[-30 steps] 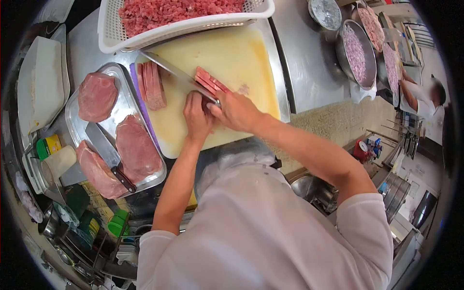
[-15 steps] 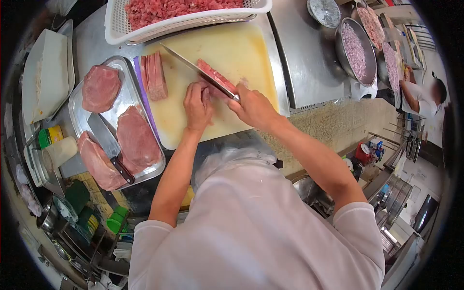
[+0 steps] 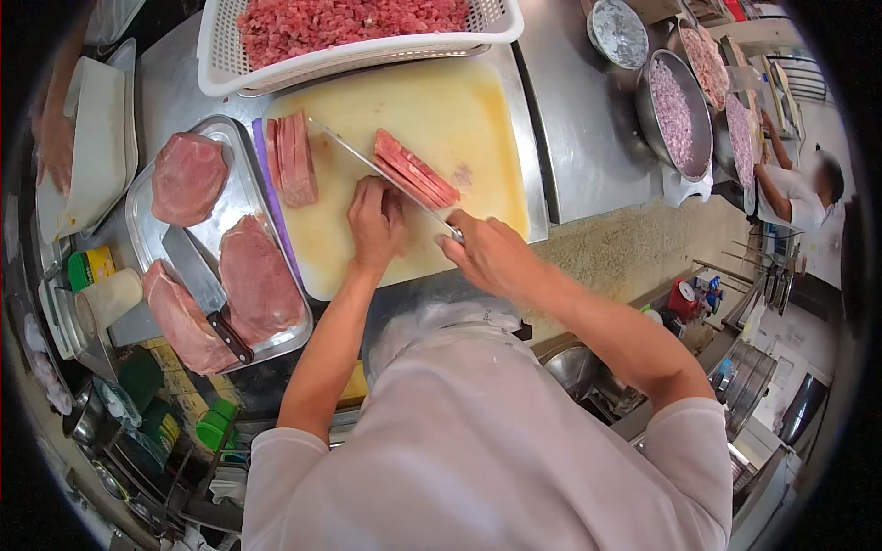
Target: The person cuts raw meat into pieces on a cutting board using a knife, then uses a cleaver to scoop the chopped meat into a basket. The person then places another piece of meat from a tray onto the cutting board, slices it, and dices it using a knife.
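Note:
My right hand (image 3: 491, 255) grips the handle of a long knife (image 3: 360, 159), its blade slanting up-left over the yellowish cutting board (image 3: 441, 101). Against the blade's far side lies a row of raw meat strips (image 3: 412, 172). My left hand (image 3: 375, 223) is on the near side, fingers curled close to the blade; what lies under them is hidden. At the board's left edge sits another stack of meat strips (image 3: 296, 161). To its left, a metal tray (image 3: 234, 138) carries large raw meat pieces (image 3: 262, 280) and a second, dark-handled knife (image 3: 195, 266).
A white perforated basket (image 3: 367, 53) of diced meat stands beyond the board. Metal bowls (image 3: 677, 115) of chopped food are at the upper right, with another person (image 3: 804, 193) beside them. Someone's arm (image 3: 60, 119) reaches near a white container (image 3: 96, 147) at upper left.
The knife has moved toward me and off the meat, whose cut strips now show beyond the blade. My right hand has come lower. Another person's arm has appeared at upper left.

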### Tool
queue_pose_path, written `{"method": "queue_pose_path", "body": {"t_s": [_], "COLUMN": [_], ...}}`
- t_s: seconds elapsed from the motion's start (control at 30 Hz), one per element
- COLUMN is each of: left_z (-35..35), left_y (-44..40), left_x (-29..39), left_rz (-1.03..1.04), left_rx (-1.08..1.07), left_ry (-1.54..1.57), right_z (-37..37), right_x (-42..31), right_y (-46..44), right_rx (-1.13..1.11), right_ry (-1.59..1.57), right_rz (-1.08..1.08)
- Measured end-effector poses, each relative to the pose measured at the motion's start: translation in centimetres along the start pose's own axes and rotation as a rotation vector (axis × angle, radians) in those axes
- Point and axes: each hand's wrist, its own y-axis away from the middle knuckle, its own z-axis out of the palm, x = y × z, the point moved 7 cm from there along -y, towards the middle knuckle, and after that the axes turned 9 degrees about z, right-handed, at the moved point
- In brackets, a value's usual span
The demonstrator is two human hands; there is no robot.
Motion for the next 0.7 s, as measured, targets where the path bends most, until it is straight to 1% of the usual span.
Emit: {"method": "queue_pose_path", "body": {"t_s": [0.03, 0.13, 0.23, 0.33, 0.43, 0.53, 0.57, 0.6, 0.63, 0.7], "left_z": [0.1, 0.2, 0.3, 0.5, 0.5, 0.3, 0.3, 0.6, 0.6, 0.4], "left_y": [0.0, 0.5, 0.7, 0.3, -0.1, 0.5, 0.8, 0.0, -0.3, 0.7], "left_x": [-0.1, -0.3, -0.7, -0.5, -0.6, -0.6, -0.7, -0.7, -0.8, -0.6], "left_rz": [-0.022, -0.039, -0.037, -0.023, 0.004, -0.022, -0.044, -0.047, -0.098, -0.222], "left_rx": [-0.006, -0.021, -0.024, 0.014, 0.045, 0.014, -0.018, -0.036, -0.009, 0.050], "left_ry": [0.012, 0.003, -0.002, -0.018, -0.040, -0.041, -0.039, -0.036, -0.037, -0.044], "right_z": [0.5, 2.3, 2.0, 0.9, 2.3, 2.6, 3.2, 1.2, -0.4, -1.9], "right_x": [0.0, -0.1, 0.2, 0.1, 2.7, 2.2, 3.2, 2.0, 1.4, 3.1], "right_y": [-1.0, -3.9, -3.9, -1.4, -1.6, -3.8, -2.9, -1.9, -1.3, 1.0], "right_rx": [0.027, 0.061, 0.018, -0.009, -0.024, 0.135, 0.091, 0.063, 0.034, 0.062], "right_ry": [-0.019, -0.076, -0.035, -0.013, -0.020, -0.003, -0.074, -0.135, -0.192, -0.219], "right_rz": [-0.052, -0.096, -0.016, 0.043, 0.047, -0.131, -0.072, -0.027, 0.013, 0.083]}}
